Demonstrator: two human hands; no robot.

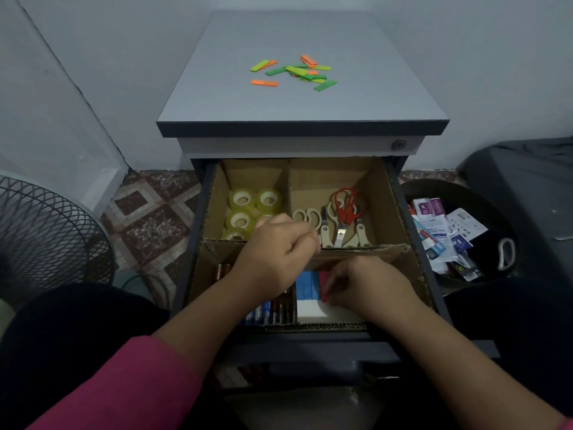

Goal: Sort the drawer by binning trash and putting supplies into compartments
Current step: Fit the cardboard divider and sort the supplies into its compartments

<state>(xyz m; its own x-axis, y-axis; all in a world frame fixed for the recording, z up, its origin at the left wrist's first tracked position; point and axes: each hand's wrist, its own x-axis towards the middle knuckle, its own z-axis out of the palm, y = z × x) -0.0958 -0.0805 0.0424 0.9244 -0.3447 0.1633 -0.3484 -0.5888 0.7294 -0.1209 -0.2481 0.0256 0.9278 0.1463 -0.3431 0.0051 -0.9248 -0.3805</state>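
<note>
We were mid-sort: right hand (369,287) pinched red strips (323,282) in the drawer's (415,268) 5 o'clock compartment, left hand (279,252) clenched, apparently empty. Next, probably the strips (291,72) at 12 o'clock on the tabletop (217,97).

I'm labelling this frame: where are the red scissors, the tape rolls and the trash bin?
red scissors (346,205): head view, on the red handles.
tape rolls (242,199): head view, on the far-left roll's top.
trash bin (508,231): head view, on the dark right inner wall.
</note>
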